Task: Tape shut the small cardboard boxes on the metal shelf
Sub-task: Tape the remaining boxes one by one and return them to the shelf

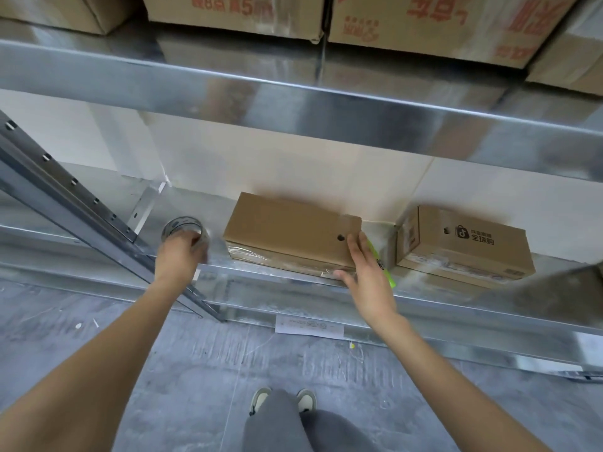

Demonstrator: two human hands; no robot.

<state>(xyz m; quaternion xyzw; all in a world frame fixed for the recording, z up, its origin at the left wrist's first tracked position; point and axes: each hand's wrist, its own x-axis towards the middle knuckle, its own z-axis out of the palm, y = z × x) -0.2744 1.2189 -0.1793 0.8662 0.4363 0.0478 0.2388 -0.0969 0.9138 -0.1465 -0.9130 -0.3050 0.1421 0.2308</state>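
Grey trousers (287, 422) and two pale shoes (283, 399) stand nearest the camera on the grey concrete floor (98, 353), with both bare forearms reaching forward to the lower metal shelf (293, 285). At the left, the left hand (177, 252) has its grip curled round a roll of clear tape (182, 228) that sits on the shelf beside a slanted metal upright (65, 197). To its right lies a small cardboard box (290, 228), plain brown, its flaps down and clear tape showing along its front edge; what it holds cannot be seen. The right hand (365, 275) rests against that box's right end, fingers straight and spread wide, gripping nothing, the thumb at the front lower corner. Just behind the palm a bright green tool (381, 265) lies on the shelf, mostly hidden. Further right, apart from the first, a second small box (463, 239) with a printed black logo also lies closed, tape along its lower front. A white paper label (309, 326) is stuck on the shelf's lower rail. On the upper shelf (293, 93) stand large cartons (424, 24) with red print, all closed.
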